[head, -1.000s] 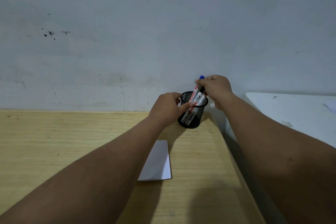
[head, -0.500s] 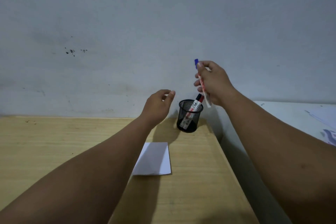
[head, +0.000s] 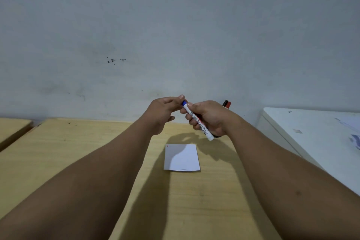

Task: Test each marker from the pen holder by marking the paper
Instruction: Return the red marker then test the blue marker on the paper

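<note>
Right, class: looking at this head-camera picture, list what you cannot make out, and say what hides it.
- Pen holder: hidden behind the right hand; only the tips of the other markers show above it.
- Blue cap of the board marker: partly covered by the left hand fingers, so on or off is unclear.
- Small red mark at the paper corner: too small to identify.
- White surface at right: cut off by the frame edge.
</note>
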